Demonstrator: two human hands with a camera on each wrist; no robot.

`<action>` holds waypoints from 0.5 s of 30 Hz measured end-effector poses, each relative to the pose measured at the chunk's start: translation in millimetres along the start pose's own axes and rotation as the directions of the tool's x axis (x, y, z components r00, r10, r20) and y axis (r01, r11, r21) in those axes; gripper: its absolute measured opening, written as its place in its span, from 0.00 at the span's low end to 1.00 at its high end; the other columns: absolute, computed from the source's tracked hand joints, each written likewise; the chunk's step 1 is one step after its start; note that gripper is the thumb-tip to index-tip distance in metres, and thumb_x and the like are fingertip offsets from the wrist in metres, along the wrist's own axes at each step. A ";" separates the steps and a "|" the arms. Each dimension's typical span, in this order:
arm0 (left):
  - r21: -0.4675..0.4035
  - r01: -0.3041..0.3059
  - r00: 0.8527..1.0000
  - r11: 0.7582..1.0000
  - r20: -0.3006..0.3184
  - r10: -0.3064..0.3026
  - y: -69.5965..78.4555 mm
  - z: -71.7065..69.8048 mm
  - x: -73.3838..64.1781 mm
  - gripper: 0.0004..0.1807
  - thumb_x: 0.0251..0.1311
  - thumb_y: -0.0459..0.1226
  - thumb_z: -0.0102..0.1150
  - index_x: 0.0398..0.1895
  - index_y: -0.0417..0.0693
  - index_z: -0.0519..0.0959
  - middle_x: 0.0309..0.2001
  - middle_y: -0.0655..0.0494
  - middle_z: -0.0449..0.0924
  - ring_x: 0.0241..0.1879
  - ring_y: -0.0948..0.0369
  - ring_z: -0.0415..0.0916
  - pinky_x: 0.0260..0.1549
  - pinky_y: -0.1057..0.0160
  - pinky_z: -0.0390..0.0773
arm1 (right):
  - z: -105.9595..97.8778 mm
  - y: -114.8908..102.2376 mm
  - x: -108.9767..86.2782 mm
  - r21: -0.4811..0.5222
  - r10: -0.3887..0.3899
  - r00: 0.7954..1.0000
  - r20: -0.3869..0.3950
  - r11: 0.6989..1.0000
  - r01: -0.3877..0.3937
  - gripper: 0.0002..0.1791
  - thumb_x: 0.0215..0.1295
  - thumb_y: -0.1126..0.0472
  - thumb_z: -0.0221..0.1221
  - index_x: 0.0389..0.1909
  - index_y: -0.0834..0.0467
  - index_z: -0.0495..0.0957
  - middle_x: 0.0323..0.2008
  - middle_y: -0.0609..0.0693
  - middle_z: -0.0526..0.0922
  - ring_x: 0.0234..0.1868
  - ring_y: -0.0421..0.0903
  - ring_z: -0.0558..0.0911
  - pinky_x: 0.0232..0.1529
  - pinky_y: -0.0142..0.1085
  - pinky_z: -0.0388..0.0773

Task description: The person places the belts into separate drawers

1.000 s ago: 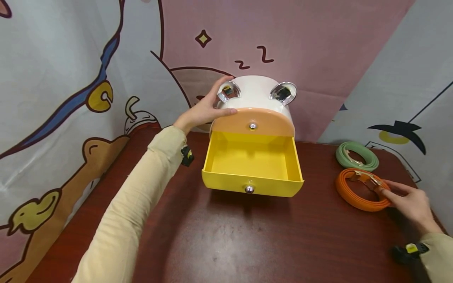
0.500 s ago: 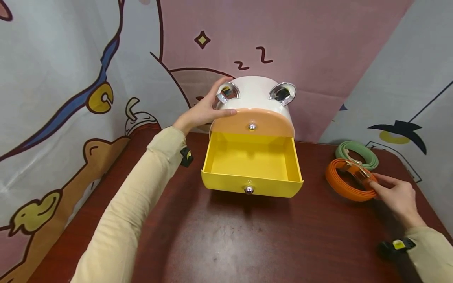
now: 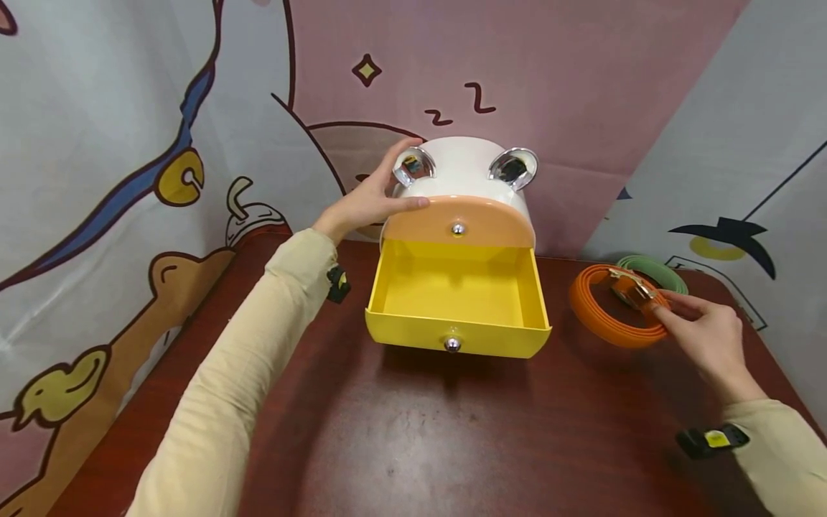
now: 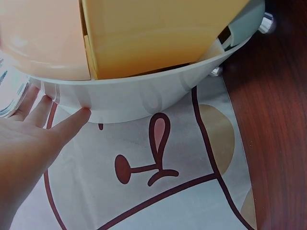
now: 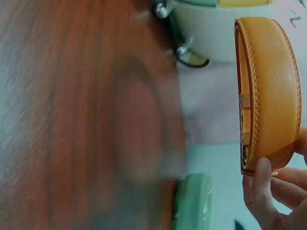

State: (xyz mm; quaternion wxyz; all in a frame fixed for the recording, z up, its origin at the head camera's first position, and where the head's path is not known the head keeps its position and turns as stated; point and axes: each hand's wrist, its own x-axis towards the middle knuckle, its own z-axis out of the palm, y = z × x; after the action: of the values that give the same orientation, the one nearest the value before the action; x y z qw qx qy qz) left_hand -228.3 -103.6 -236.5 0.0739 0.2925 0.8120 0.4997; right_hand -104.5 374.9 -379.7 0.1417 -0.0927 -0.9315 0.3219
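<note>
A white mini drawer cabinet [image 3: 464,164] with two mirrored ears stands at the back middle. Its yellow drawer [image 3: 407,332] is pulled out, showing a bare inside, while the peach drawer [image 3: 491,222] above is closed. My left hand [image 3: 367,202] rests on the cabinet's left side, thumb across the peach front; straight fingers [image 4: 72,122] touch the white wall in the left wrist view. My right hand [image 3: 707,341] pinches a coiled orange belt [image 3: 597,319] near its buckle. In the right wrist view the belt [image 5: 276,86] is raised off the table, thumb at its edge.
A coiled green belt [image 3: 657,271] lies at the table's back right, partly hidden behind the orange one. The dark red wooden table [image 3: 420,431] meets a cartoon-printed cloth [image 3: 581,93] along its back and sides.
My right hand has carried the orange belt up and left, from in front of the green belt to partly covering it and closer to the drawer. My left hand has stayed on the cabinet.
</note>
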 end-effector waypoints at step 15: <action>-0.075 -0.032 0.999 0.997 0.014 0.033 -2.8 0.8 1.2 0.48 0.61 0.33 0.63 0.75 0.60 0.43 0.70 0.49 0.54 0.59 0.50 0.67 0.58 0.56 0.67 | -10.3 -37.9 -0.5 0.106 -0.112 0.994 -0.020 0.988 0.114 0.25 0.64 0.56 0.63 0.54 0.71 0.77 0.29 0.20 0.70 0.27 0.16 0.71 0.23 0.19 0.71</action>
State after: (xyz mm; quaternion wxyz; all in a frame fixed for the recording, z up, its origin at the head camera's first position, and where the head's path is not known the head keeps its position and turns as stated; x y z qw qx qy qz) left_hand -230.1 -103.3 -239.1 0.0828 0.3066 0.7872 0.5286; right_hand -103.8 351.4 -348.3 0.1709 -0.0344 -0.9157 0.3620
